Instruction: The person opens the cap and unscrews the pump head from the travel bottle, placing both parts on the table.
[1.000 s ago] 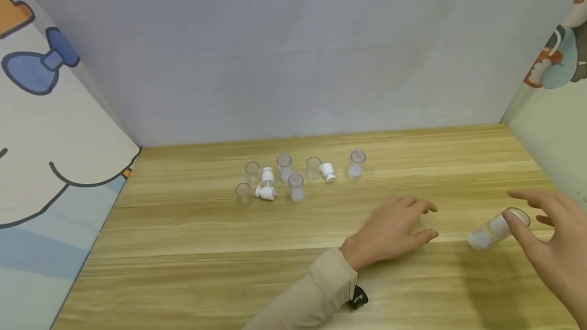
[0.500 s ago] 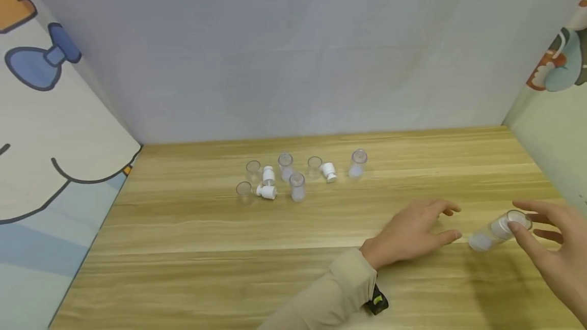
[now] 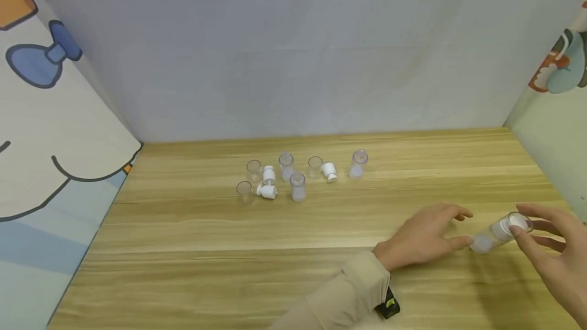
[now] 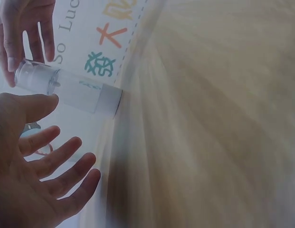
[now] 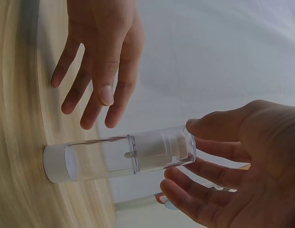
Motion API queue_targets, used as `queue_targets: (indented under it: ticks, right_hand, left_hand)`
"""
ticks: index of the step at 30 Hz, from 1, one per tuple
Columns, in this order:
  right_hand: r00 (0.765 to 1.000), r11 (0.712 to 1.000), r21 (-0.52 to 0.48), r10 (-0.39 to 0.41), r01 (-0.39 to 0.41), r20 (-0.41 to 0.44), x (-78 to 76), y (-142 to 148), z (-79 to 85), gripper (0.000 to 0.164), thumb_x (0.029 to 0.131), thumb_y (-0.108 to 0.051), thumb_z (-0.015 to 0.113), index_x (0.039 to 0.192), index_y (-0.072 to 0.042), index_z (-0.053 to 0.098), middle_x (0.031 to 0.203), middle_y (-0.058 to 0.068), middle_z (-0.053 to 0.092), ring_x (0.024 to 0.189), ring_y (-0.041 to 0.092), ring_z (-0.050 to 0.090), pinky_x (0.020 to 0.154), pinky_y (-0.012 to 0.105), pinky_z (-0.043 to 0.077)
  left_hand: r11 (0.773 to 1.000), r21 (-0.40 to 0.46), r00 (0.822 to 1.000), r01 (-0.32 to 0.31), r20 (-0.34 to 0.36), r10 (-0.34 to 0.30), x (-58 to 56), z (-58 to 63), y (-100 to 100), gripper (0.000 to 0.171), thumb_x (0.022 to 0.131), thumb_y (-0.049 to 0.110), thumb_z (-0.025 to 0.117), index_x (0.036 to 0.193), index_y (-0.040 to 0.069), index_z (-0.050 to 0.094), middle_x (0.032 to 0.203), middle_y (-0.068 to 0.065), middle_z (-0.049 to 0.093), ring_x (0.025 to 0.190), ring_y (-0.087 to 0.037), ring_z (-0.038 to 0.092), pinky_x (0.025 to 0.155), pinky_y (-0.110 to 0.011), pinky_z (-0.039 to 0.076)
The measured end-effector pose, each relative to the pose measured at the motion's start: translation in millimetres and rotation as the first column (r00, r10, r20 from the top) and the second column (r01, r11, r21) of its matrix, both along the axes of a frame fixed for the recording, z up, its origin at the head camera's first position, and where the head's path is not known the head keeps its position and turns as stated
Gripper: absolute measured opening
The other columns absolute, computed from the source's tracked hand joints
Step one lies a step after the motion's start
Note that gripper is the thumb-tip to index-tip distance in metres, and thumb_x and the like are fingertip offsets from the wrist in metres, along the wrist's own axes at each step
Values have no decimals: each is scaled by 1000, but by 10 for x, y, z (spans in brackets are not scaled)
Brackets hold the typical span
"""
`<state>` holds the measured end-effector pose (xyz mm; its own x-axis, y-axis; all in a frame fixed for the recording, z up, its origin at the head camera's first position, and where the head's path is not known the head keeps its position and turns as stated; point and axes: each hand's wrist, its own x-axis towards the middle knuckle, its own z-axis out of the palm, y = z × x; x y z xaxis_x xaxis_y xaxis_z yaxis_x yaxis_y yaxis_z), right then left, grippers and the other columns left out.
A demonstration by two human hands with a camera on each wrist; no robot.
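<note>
A clear pump bottle (image 3: 488, 239) with a white base stands upright on the wooden table at the right. Its white pump head (image 5: 161, 149) sits under a transparent cap (image 4: 33, 76). My right hand (image 3: 552, 248) holds the top of the cap between thumb and fingers; the thumb (image 5: 204, 124) lies against the rim in the right wrist view. To the bottle's left is my left hand (image 3: 422, 238), fingers spread and relaxed, palm toward it. A small gap separates these fingers from the bottle in the right wrist view.
Toward the back stand several clear bottle bodies (image 3: 298, 187) and clear caps (image 3: 245, 193). White pump heads (image 3: 267, 191) lie among them. A pale curtain (image 3: 293, 55) borders the table's back, with printed panels (image 3: 59, 116) at the sides.
My left hand has moved right, close to the bottle. The fingers of my right hand have closed in around the cap. The bottle has stayed about where it was.
</note>
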<state>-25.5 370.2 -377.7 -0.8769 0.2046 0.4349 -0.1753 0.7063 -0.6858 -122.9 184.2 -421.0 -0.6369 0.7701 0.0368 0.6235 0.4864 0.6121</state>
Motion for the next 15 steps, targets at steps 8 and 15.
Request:
queue_targets:
  ticks: [8, 15]
  right_hand:
    - [1000, 1000, -6, -5, 5, -3, 7, -16, -4, 43, 86, 20, 67, 128, 13, 61, 120, -42, 50, 99, -21, 48, 77, -7, 40]
    - [1000, 1000, -7, -9, 9, 9, 23, -27, 7, 40, 88, 19, 66, 127, 12, 61, 120, -41, 49, 101, -20, 47, 77, -8, 41]
  left_hand:
    - [999, -4, 998, 34, 62, -34, 51, 7, 127, 53, 106, 47, 59, 155, 31, 46, 147, 20, 57, 130, 9, 54, 101, -6, 43]
    - [999, 10, 997, 44, 67, -45, 76, 8, 189, 50, 106, 45, 58, 153, 30, 48, 145, 20, 60, 123, 11, 57, 96, -4, 44]
